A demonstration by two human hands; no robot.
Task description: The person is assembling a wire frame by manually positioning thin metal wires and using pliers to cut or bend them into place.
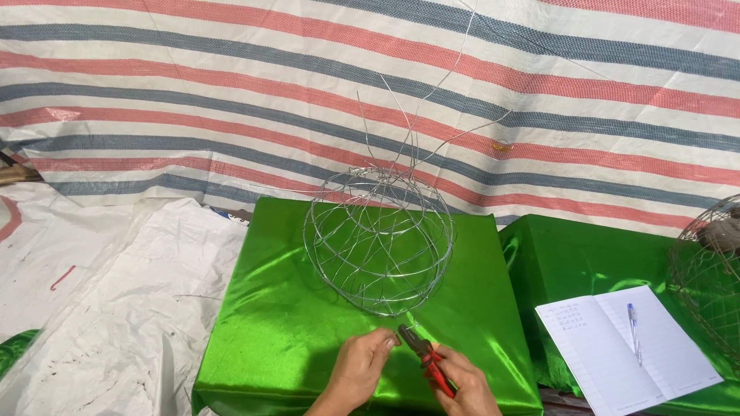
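A: What's in the hands, front & centre?

B: Right hand grips red-handled pliers, fingers clenched round the handles. Plier nose points up-left, toward the bottom of a wire ball.

A: And the left?

B: Left hand sits just beside the plier nose, fingers pinched together near a thin wire end under the ball. Too small to tell if the wire is actually caught between them.

A: Where's the ball itself?

B: On a tabletop draped w/ shiny green cloth, roughly mid-cloth, just beyond both hands. It's an open cage of silver wire loops; loose strands stick up from its top.

A: Anything to the side?

B: Right of frame, a second green-covered block, close against the first. An open lined notebook lies on it, a blue pen resting on the right-hand page. At the far right edge, part of another wire cage, finer mesh, cut off by the frame.

A: Background?

B: Striped tarp — red, blue-grey & white bands — hangs behind. White plastic sheeting lies crumpled at left, well apart from the hands.
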